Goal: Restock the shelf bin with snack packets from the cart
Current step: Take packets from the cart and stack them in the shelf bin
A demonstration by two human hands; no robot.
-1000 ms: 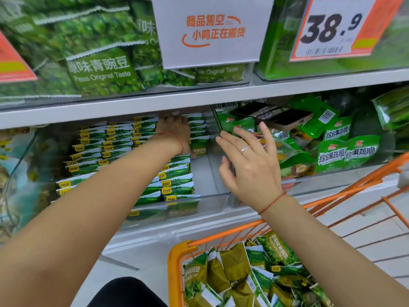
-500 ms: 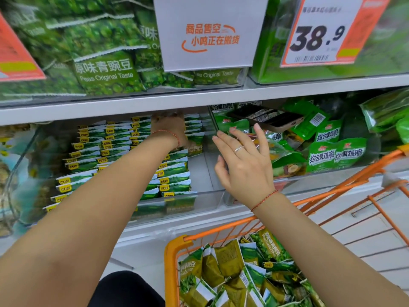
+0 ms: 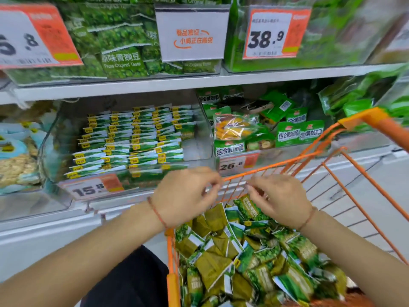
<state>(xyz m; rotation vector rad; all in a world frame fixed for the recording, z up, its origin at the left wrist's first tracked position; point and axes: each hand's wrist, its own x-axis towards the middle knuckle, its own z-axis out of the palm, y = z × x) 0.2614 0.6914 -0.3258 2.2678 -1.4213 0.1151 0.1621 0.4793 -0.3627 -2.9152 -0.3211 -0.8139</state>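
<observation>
A: Where are the packets (image 3: 223, 247) from the hands now?

B: They lie in a loose heap in the orange cart (image 3: 274, 161), directly under both hands. The left hand (image 3: 186, 193) is over the cart's front left corner, the right hand (image 3: 281, 198) a little further in, just above the top of the heap. The right one looks nearer to a packet.

A: Do the fingers hold something?

B: I think no. The picture is blurred there, but both hands seem loosely curled with nothing between the fingers (image 3: 213, 185).

A: And how do the packets lie?

B: In all directions, some flat and some on edge, so there is no common long axis. The nearest ones point roughly away from the person, toward the shelf.

A: And the bin?

B: The clear bin (image 3: 53, 129) is on the lower shelf, beyond the cart's front edge and to the left, already filled with neat rows, with a free strip at its right side. So I judge the next reach goes down, then forward and left
</observation>
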